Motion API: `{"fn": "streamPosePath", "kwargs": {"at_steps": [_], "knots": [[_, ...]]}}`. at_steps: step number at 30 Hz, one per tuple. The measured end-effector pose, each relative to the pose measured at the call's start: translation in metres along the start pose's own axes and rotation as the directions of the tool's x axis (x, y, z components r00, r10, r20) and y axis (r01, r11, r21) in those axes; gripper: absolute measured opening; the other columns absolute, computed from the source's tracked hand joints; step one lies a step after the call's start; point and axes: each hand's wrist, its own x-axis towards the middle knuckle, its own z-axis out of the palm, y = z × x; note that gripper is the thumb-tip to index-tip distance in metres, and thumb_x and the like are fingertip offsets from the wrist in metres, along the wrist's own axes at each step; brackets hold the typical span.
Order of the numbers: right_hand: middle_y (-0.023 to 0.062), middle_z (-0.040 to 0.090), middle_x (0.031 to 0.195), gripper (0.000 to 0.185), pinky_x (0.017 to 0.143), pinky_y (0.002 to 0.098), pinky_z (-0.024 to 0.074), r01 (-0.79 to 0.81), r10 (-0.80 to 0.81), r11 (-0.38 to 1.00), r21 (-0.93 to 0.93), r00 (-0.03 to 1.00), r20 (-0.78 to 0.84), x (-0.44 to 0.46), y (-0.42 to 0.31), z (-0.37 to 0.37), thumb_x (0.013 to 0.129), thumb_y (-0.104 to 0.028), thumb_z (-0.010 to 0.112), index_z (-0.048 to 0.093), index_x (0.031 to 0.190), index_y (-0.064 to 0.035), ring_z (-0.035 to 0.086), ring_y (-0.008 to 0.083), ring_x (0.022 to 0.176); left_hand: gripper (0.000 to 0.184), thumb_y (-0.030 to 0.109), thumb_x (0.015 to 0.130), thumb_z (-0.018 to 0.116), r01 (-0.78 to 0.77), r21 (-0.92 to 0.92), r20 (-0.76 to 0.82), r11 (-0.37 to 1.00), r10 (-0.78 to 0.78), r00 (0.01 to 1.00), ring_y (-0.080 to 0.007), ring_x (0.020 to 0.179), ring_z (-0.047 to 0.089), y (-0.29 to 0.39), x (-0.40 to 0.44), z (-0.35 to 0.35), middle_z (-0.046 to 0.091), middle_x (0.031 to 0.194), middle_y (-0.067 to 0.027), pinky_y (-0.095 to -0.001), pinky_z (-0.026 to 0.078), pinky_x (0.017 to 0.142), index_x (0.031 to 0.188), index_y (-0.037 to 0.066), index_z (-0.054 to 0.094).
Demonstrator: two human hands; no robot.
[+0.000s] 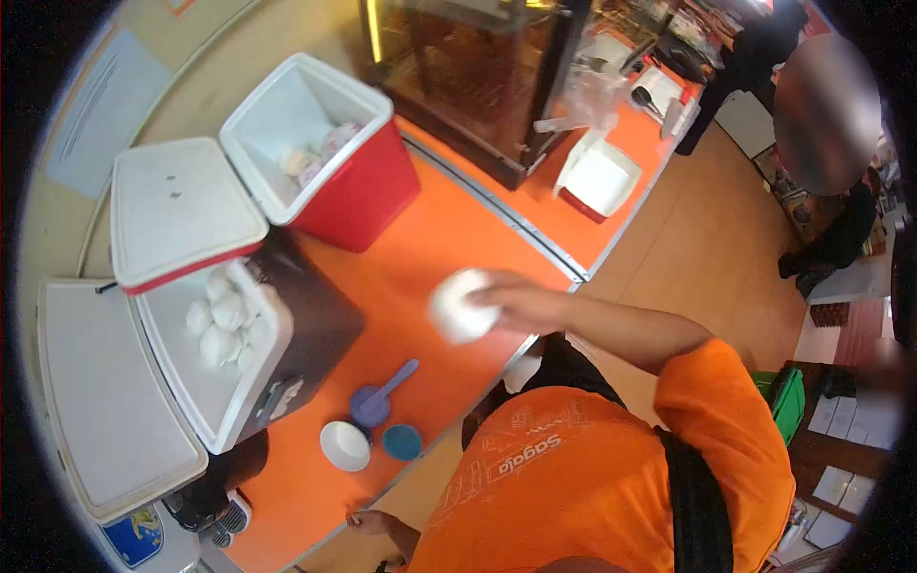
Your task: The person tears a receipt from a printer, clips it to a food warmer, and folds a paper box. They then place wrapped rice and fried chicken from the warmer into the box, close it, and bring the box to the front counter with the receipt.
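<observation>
My right hand (511, 302) is closed on a white rounded object (460, 307), blurred by motion, held above the orange table; its kind is unclear. Low in the view, my left hand (374, 522) hangs by the table's front edge. Its fingers look curled, with nothing visible in them. Between my hands, on the tabletop, stand a white bowl (345, 447), a purple scoop (373, 402) and a small teal container (402, 442). An uncovered cooler (216, 420) at the left holds several white wrapped balls (226, 315).
A red cooler (368, 186) with a few wrapped items stands behind. Its apparent lid (186, 210) leans nearby. Beyond are a glass display case (468, 86) and an opened box (607, 177) on the orange table (401, 306). People stand at the upper right.
</observation>
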Motion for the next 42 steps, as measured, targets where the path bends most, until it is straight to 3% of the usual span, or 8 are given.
{"fn": "streamPosePath", "kwargs": {"at_steps": [4,7,19,21,25,29,38,42], "knots": [[0.0128,0.060,0.127,0.049,0.100,0.0417,0.0530,0.178,-0.306,0.937,-0.302,0.835,-0.457,-0.092,-0.075,-0.145,0.095,-0.020,0.065,0.045,0.135,0.0010,0.060,0.0233,0.117,0.020,0.014,0.096,0.056,-0.038,0.196,-0.088,0.980,0.056,0.995,-0.0247,0.082,0.062,0.034,-0.047,-0.035,0.063,0.099,-0.0164,-0.0381,0.052,0.071,0.108,-0.001,0.061],[0.0119,0.060,0.125,0.069,0.089,0.0356,0.0530,-0.215,-0.353,0.736,-0.642,0.688,-0.634,-0.126,-0.148,-0.259,0.085,-0.026,0.077,0.042,0.139,0.0002,0.062,0.0223,0.108,0.020,0.014,0.097,0.056,-0.022,0.267,0.005,0.963,0.022,1.000,-0.0241,0.082,0.062,0.068,-0.106,-0.046,0.063,0.099,-0.0159,-0.0377,0.052,0.071,0.108,-0.001,0.061],[0.0149,0.066,0.113,0.066,0.091,0.0408,0.0489,-0.392,-0.012,-0.027,-0.920,0.920,-0.391,-0.048,-0.185,-0.398,0.076,-0.040,0.078,0.055,0.129,-0.0086,0.062,0.0284,0.108,0.015,0.010,0.098,0.055,0.020,0.328,0.732,0.944,-0.268,0.627,-0.0195,0.080,0.062,0.206,-0.341,0.089,0.062,0.102,-0.0112,-0.0332,0.053,0.068,0.108,-0.001,0.060],[0.0165,0.066,0.112,0.065,0.094,0.0423,0.0477,-0.337,-0.085,-0.036,-0.941,0.939,-0.334,-0.053,-0.181,-0.400,0.078,-0.042,0.076,0.055,0.128,-0.0074,0.062,0.0301,0.108,0.027,0.024,0.099,0.060,-0.116,-0.105,0.824,0.988,0.152,0.546,-0.0174,0.069,0.062,0.289,-0.352,0.113,0.065,0.089,-0.0142,-0.0370,0.057,0.068,0.114,0.001,0.060],[0.0204,0.064,0.115,0.064,0.099,0.0450,0.0444,-0.252,-0.226,0.130,-0.959,0.934,-0.276,-0.057,-0.166,-0.415,0.083,-0.044,0.072,0.056,0.129,-0.0036,0.061,0.0349,0.108,0.008,0.001,0.097,0.055,-0.187,-0.234,0.916,0.954,0.281,0.286,-0.0179,0.083,0.061,0.337,-0.347,0.167,0.059,0.102,-0.0110,-0.0308,0.053,0.073,0.103,-0.002,0.059],[0.0215,0.062,0.118,0.065,0.097,0.0443,0.0466,-0.163,-0.401,-0.088,-0.983,0.909,-0.114,-0.056,-0.143,-0.436,0.083,-0.042,0.072,0.056,0.132,-0.0019,0.061,0.0369,0.107,0.009,-0.001,0.098,0.053,0.066,-0.348,0.850,0.935,0.285,0.442,-0.0190,0.086,0.061,0.438,-0.378,0.213,0.059,0.104,-0.0117,-0.0304,0.053,0.075,0.103,-0.003,0.059],[0.0272,0.062,0.120,0.059,0.097,0.0452,0.0480,-0.002,-0.627,0.026,-1.000,0.779,-0.017,-0.104,-0.158,-0.406,0.089,-0.033,0.068,0.052,0.133,0.0036,0.062,0.0372,0.108,0.006,-0.002,0.094,0.057,-0.126,-0.723,0.660,0.679,0.733,0.165,-0.0269,0.086,0.064,0.586,-0.469,0.286,0.064,0.094,-0.0156,-0.0348,0.053,0.077,0.095,-0.003,0.062],[0.0217,0.064,0.121,0.044,0.097,0.0416,0.0483,0.071,-0.555,0.429,-0.900,0.807,-0.202,-0.200,-0.195,-0.382,0.092,-0.023,0.066,0.057,0.127,0.0013,0.062,0.0338,0.111,0.007,-0.001,0.095,0.055,-0.085,-0.760,0.637,0.644,0.764,0.097,-0.0211,0.082,0.063,0.643,-0.540,0.303,0.064,0.092,-0.0130,-0.0326,0.052,0.075,0.096,-0.002,0.062]]}}
